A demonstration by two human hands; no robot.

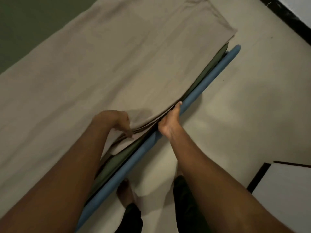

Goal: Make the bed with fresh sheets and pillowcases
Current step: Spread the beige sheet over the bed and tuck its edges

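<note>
Beside the blue tubular bed rail [208, 84], left hand [116, 121] pinches the bunched beige fabric sheet [117, 64]; right hand [168, 123], fingers hidden under the green mattress [117, 163], grip unclear.

A plain taupe-beige sheet [117, 64] fills the middle and left of the frame, above an olive-green mattress edge [116, 163] and a light blue bed rail [215, 73]. At right, the floor [244, 115] is plain cream, with a black skirting strip [289, 15] at upper right.
</note>
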